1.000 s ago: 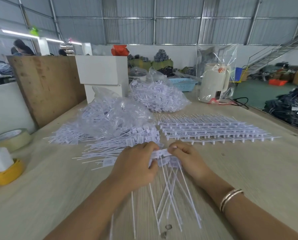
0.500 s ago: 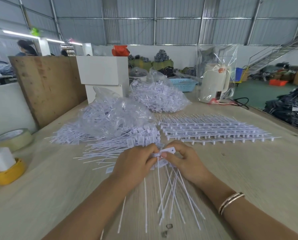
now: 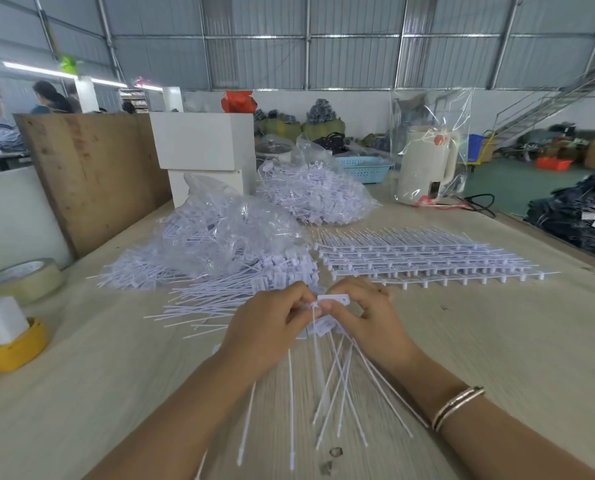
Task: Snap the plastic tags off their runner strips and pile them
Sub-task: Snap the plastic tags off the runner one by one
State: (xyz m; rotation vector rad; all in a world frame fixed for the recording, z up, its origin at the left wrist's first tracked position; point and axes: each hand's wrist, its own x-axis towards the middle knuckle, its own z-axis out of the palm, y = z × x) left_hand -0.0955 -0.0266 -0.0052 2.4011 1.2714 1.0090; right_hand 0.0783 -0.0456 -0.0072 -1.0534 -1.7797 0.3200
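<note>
Fingers (image 3: 301,306) pinching tag (image 3: 334,301), table (image 3: 497,341) midfield

We see a white box (image 3: 202,142) standing at the far side of the wooden table (image 3: 497,341). Left of the box leans a plywood board (image 3: 92,168). Right of the box sit a blue basket (image 3: 365,168) and, farther right, a cream kettle (image 3: 424,164) in clear plastic wrap. Well to the box's left, nearer us, lies a tape roll (image 3: 22,280), with a yellow tape dispenser (image 3: 9,344) closer still.
</note>
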